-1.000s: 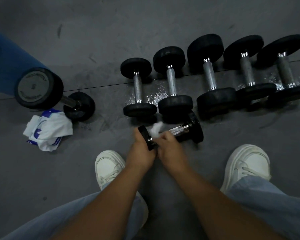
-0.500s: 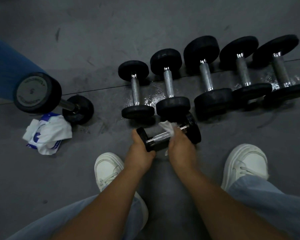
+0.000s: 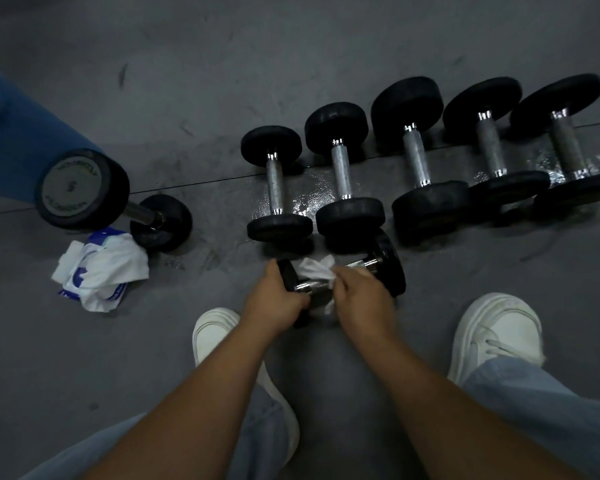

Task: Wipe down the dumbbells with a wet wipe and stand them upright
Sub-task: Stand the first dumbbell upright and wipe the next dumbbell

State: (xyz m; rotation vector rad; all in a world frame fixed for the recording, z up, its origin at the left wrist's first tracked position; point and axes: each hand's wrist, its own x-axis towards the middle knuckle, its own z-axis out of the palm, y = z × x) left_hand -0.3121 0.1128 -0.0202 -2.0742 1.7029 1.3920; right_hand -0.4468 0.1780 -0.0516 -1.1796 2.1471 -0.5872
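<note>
My left hand (image 3: 274,299) is closed around the near-left rubber head of the small black dumbbell with the chrome knurled handle (image 3: 361,266), which lies across the grey rubber floor (image 3: 222,64) just in front of my white sneakers (image 3: 496,334). My right hand (image 3: 364,299) is pinched shut on the crumpled white wet wipe (image 3: 314,268), which sits on the middle of that handle.

This weight is small but dense, and I judge it will roll on its round heads unless I keep one head pinned. The heads are grippy rubber; the wet chrome will be slick, so the head is the safer place to hold when tipping it upright. The wipe is limp and bunches easily.

Just beyond, five larger black dumbbells (image 3: 340,171) lie in a row on a wet, shiny patch. To the far left, another dumbbell (image 3: 84,188) stands tilted beside the white-and-blue wipes packet (image 3: 101,275).

My fingers hide much of the handle, and the rightmost dumbbell is cut off by the frame edge.
</note>
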